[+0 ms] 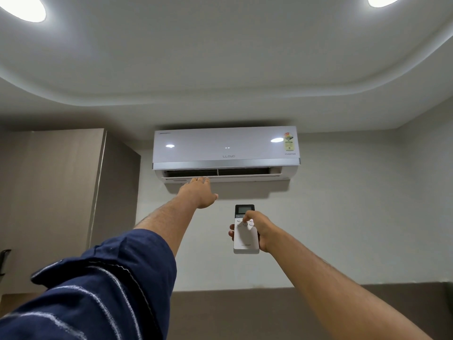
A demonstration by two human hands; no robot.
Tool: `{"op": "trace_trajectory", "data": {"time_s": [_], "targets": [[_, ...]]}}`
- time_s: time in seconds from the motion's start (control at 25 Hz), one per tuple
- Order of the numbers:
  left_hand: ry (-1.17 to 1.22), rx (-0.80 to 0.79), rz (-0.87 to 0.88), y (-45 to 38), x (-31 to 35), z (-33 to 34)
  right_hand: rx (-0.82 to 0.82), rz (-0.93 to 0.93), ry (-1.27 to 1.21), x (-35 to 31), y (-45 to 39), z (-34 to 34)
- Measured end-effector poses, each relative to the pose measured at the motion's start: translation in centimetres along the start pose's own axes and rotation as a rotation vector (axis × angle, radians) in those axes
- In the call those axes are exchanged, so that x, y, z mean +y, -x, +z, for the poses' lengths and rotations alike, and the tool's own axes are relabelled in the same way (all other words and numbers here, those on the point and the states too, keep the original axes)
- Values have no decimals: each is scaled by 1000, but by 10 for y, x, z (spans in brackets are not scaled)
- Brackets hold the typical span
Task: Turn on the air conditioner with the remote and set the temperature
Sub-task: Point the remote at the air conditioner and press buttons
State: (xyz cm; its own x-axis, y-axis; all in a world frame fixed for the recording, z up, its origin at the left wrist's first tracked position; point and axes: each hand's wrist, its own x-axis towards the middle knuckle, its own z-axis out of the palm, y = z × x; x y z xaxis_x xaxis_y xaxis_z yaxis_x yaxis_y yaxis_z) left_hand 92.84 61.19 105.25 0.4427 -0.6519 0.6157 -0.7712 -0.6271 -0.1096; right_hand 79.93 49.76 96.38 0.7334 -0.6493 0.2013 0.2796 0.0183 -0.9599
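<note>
Right thumb (245,215) bent down onto the round buttons at the top of the keypad, tip on or just above them, contact not certain; other right fingertips (231,233) curled round the left edge from behind, clamping the remote (245,238) against the palm. Right hand (260,230) wrapped round the right side of the remote, held upright, dark screen end up, white body below with a logo near the bottom. Screen readout too small to read. Left fingers (201,179) stretched straight and close together, thumb spread out to the right, tips overlapping the lower flap; touching or just in front, cannot tell. Left hand (199,192) flat, back toward the camera, empty, raised above and left of the remote. Left forearm bare up to a rolled dark blue sleeve (103,285) with pale stripes; right forearm bare. Beyond the hands, white AC (225,148) mounted high on a pale wall (343,204), directly above the remote, flap tilted open with a dark vent slot showing, two small lights lit mid-panel, a coloured label at the upper right corner. Tall brown cabinet (61,192) at the left against the wall. Stepped white ceiling (220,57) overhead with two bright round lights (22,7), both mirrored on the glossy AC front.
</note>
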Motion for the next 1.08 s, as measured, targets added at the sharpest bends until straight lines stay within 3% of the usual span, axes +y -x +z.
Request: {"op": "trace_trajectory", "data": {"time_s": [1.08], "targets": [[-26,2,6,11,2,-10,39,-41,24,-7,11,4]]}}
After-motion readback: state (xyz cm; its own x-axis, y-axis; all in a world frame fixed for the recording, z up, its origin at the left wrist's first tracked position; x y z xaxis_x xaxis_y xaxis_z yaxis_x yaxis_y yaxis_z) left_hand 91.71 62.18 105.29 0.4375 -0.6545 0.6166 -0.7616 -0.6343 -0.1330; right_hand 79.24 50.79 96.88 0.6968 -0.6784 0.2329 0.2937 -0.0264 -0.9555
